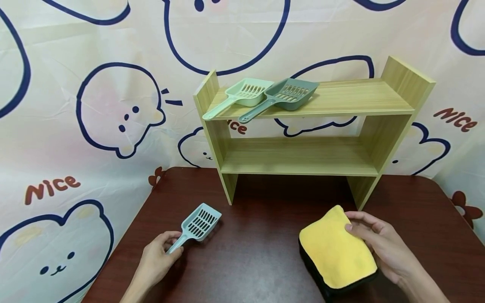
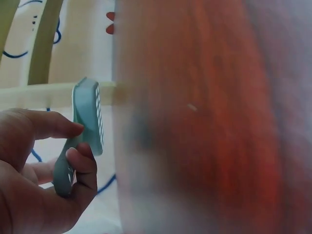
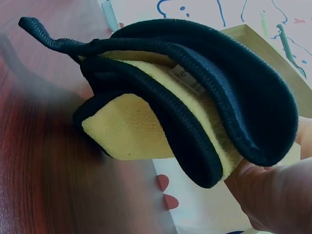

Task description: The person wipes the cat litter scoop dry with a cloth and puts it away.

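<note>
My left hand pinches the handle of a light blue slotted litter scoop, tilted over the left part of the table. In the left wrist view the scoop appears side-on, its handle running between thumb and fingers. On the right, my right hand grips the edge of a folded cloth, yellow on its top face with a black border. The right wrist view shows the folded cloth's dark and yellow layers, a white tag between them and a dark hanging loop at one end.
A light wooden two-tier shelf stands at the back of the dark brown table. On its top board lie a pale green scoop and a darker green scoop, handles jutting past the front edge. A patterned curtain hangs behind.
</note>
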Tool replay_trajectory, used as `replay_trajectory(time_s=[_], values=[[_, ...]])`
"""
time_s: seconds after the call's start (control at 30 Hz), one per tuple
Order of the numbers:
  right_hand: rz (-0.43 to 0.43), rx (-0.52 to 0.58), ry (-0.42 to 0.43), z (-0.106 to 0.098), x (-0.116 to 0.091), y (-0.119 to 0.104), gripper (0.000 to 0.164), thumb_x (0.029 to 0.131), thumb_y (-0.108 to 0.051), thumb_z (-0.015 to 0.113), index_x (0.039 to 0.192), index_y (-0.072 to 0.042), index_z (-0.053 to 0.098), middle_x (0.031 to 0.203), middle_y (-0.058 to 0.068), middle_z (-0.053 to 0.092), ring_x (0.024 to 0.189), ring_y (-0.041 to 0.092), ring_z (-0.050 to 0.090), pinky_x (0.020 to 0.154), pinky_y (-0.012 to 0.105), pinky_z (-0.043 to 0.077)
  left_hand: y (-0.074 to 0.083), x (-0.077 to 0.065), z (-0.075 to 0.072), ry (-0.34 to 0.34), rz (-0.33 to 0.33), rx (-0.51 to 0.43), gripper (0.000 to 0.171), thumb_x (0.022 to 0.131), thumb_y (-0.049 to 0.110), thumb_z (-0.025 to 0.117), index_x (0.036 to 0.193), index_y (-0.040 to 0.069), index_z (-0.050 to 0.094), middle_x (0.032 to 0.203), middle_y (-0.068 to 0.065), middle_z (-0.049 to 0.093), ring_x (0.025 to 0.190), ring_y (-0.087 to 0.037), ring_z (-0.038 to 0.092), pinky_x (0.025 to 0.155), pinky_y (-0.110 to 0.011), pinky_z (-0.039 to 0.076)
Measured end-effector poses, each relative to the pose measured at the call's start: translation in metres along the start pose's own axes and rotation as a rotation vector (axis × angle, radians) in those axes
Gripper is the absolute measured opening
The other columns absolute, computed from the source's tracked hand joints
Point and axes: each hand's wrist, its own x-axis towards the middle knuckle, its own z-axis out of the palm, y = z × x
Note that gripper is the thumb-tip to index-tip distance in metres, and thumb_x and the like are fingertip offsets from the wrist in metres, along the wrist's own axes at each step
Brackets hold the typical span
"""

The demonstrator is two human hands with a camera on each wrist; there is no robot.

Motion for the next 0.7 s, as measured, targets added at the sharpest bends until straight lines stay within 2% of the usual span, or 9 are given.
replay_trajectory(time_s=[0.27,0.47,0.7], values=[[0.001,0.007,0.0,0.0,0.001,-0.003,0.028,0.112,-0.014,0.056,0.13,-0.03,0.068,0.108,-0.005,0.077,0.093,0.015,0.075,0.071,0.04,0.065,0.035,-0.009,0.004,0.024,0.196,-0.023,0.033,0.083,0.001,0.089,0.111,0.013,0.077,0.093,0.003,0.068,0.079,-0.003,0.059,0.071,-0.022,0.049],[-0.003,0.002,0.022,0.0,0.002,-0.007,0.027,0.111,-0.013,0.057,0.129,-0.03,0.068,0.111,-0.007,0.076,0.093,0.014,0.074,0.072,0.039,0.064,0.063,-0.011,0.011,-0.014,0.299,-0.049,0.032,0.082,0.001,0.09,0.106,0.019,0.078,0.091,0.009,0.067,0.083,-0.003,0.06,0.074,-0.023,0.051],[-0.004,0.02,0.024,0.001,0.003,-0.009,0.029,0.112,-0.014,0.057,0.131,-0.032,0.068,0.111,-0.007,0.077,0.094,0.015,0.075,0.072,0.041,0.064,0.085,-0.008,0.02,-0.063,0.413,-0.066,0.03,0.084,0.003,0.089,0.103,0.023,0.077,0.092,0.011,0.066,0.082,-0.003,0.061,0.076,-0.024,0.054]])
